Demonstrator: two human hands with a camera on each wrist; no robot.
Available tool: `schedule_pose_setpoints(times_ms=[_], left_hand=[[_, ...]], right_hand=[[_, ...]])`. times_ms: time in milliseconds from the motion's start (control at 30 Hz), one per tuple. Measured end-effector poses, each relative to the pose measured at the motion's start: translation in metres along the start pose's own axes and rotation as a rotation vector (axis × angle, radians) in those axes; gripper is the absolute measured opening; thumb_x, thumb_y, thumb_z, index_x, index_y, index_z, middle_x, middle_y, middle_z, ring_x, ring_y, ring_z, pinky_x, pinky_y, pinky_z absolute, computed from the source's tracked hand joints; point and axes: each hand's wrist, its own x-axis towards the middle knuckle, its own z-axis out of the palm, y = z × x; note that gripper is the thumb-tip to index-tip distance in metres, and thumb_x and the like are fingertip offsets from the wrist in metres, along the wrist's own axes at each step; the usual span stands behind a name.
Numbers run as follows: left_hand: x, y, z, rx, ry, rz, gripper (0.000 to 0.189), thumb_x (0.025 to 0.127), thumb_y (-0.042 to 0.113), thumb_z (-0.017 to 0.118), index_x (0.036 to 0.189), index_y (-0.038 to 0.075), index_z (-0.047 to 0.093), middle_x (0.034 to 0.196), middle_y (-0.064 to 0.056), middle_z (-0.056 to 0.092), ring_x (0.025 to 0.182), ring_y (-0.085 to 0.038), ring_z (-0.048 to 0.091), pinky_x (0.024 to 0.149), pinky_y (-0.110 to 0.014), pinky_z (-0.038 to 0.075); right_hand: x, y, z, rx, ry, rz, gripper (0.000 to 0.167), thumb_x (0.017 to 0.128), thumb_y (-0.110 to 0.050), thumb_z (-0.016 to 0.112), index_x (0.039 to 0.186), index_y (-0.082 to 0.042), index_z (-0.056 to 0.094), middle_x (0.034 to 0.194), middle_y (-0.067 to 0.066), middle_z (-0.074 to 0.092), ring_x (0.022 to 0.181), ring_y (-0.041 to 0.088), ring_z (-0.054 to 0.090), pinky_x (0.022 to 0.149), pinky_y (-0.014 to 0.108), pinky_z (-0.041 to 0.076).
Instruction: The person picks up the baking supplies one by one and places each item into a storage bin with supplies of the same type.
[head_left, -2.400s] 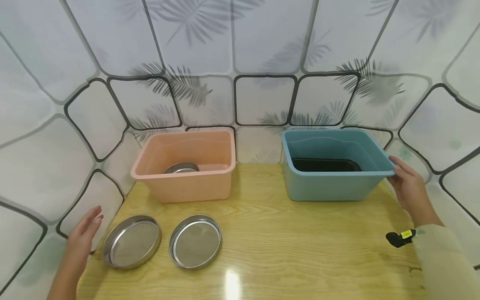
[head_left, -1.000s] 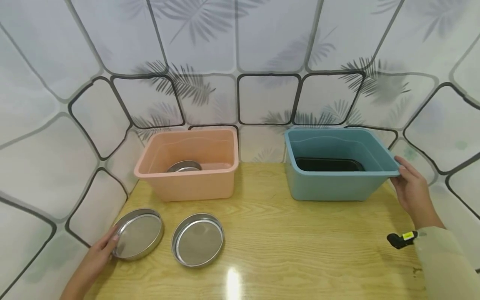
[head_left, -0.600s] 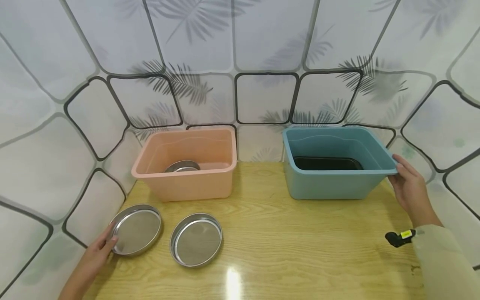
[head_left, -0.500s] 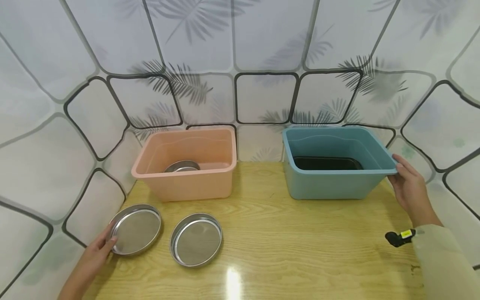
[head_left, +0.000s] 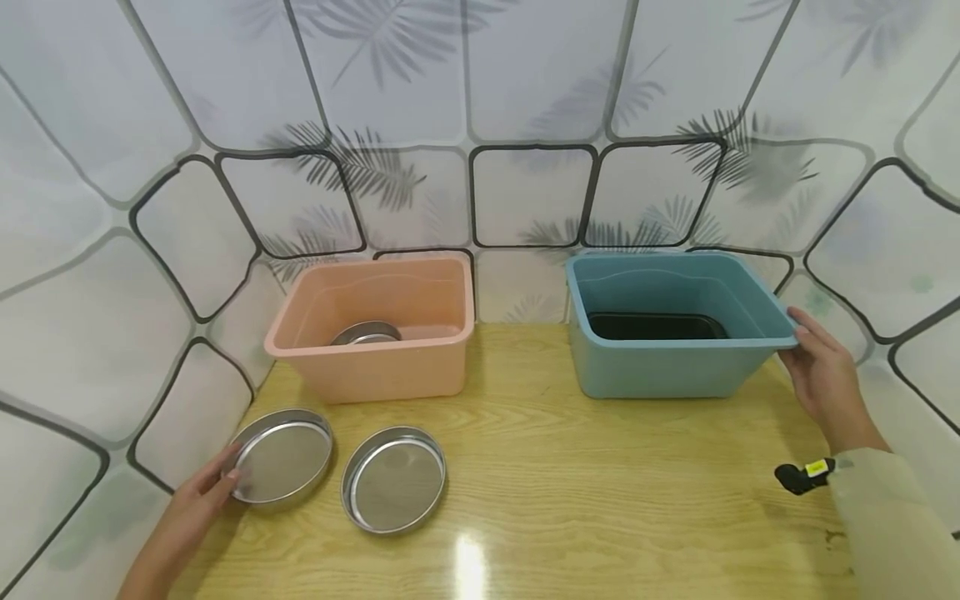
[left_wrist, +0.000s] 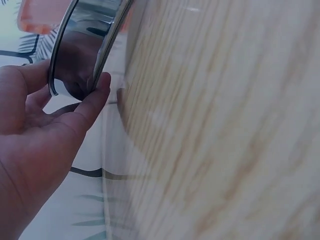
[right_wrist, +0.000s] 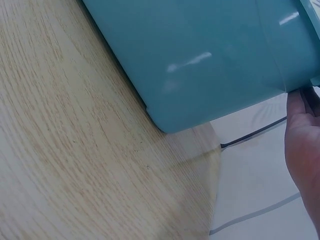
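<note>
At the table's left, my left hand [head_left: 197, 504] pinches the near-left rim of a shallow round metal sieve [head_left: 288, 458]. The sieve has a shiny wall and a matte floor. In the left wrist view its wall [left_wrist: 80, 52] stands between thumb and fingers, raised off the wood. A second such sieve [head_left: 393, 487] lies flat just to the right. Far to the right, my right hand [head_left: 823, 379] grips the right rim of a blue plastic tub [head_left: 652, 371], fingertips partly hidden under the lip. In the right wrist view the tub's base [right_wrist: 165, 100] sits on the table.
A pink tub [head_left: 382, 375] stands at the back left with another round metal piece [head_left: 367, 333] partly visible inside. Something flat and black [head_left: 656, 327] lies in the blue tub. A patterned curtain [head_left: 525, 200] closes in the wooden table [head_left: 600, 492] at back and sides.
My left hand has come in from the left and taken hold of the left sieve, which has moved a little away from me and to the right. The right hand stays on the blue tub.
</note>
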Motion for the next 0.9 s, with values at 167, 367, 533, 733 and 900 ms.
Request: schedule_pose_setpoints(times_ms=[167, 367, 533, 733, 900], left_hand=[[-0.001, 0.0, 0.0, -0.062, -0.02, -0.016, 0.065, 0.109, 0.037, 0.045, 0.161, 0.011, 0.018, 0.165, -0.025, -0.001, 0.153, -0.028, 0.008, 0.092, -0.001, 0.036], [0.0, 0.001, -0.002, -0.266, -0.053, 0.068, 0.06, 0.109, 0.022, 0.047, 0.161, 0.011, 0.02, 0.165, -0.026, -0.003, 0.113, 0.021, 0.046, 0.087, -0.003, 0.045], [0.002, 0.003, -0.004, -0.387, -0.073, 0.156, 0.056, 0.108, 0.01, 0.044, 0.16, 0.013, 0.025, 0.163, 0.002, 0.02, 0.115, 0.015, 0.052, 0.09, -0.008, 0.049], [0.001, 0.008, -0.005, -0.448, -0.073, 0.218, 0.055, 0.108, 0.007, 0.044, 0.159, 0.016, 0.029, 0.15, 0.015, 0.038, 0.117, 0.013, 0.053, 0.09, -0.01, 0.05], [0.0, 0.02, -0.011, -0.473, -0.042, 0.279, 0.053, 0.106, 0.002, 0.046, 0.157, 0.017, 0.037, 0.131, 0.026, 0.055, 0.112, 0.009, 0.059, 0.088, -0.011, 0.052]], right_hand=[[0.0, 0.001, 0.001, -0.038, 0.005, 0.001, 0.038, 0.108, -0.003, 0.037, 0.137, -0.005, 0.062, 0.124, 0.004, 0.07, 0.114, 0.015, 0.067, 0.093, 0.024, 0.056], [-0.002, -0.001, 0.002, -0.048, 0.017, 0.0, 0.038, 0.108, -0.003, 0.037, 0.136, -0.005, 0.062, 0.124, 0.004, 0.071, 0.114, 0.015, 0.067, 0.093, 0.024, 0.056], [-0.002, -0.001, 0.003, -0.024, 0.028, -0.001, 0.037, 0.107, -0.002, 0.038, 0.136, -0.004, 0.062, 0.123, 0.004, 0.071, 0.113, 0.016, 0.068, 0.093, 0.025, 0.057], [0.0, 0.001, 0.001, -0.022, 0.021, -0.007, 0.037, 0.107, -0.001, 0.038, 0.134, -0.004, 0.064, 0.126, 0.004, 0.07, 0.114, 0.017, 0.068, 0.093, 0.026, 0.057], [0.0, 0.002, 0.001, -0.013, 0.014, -0.009, 0.038, 0.107, -0.001, 0.038, 0.137, -0.004, 0.061, 0.126, 0.004, 0.07, 0.114, 0.017, 0.068, 0.094, 0.026, 0.057]])
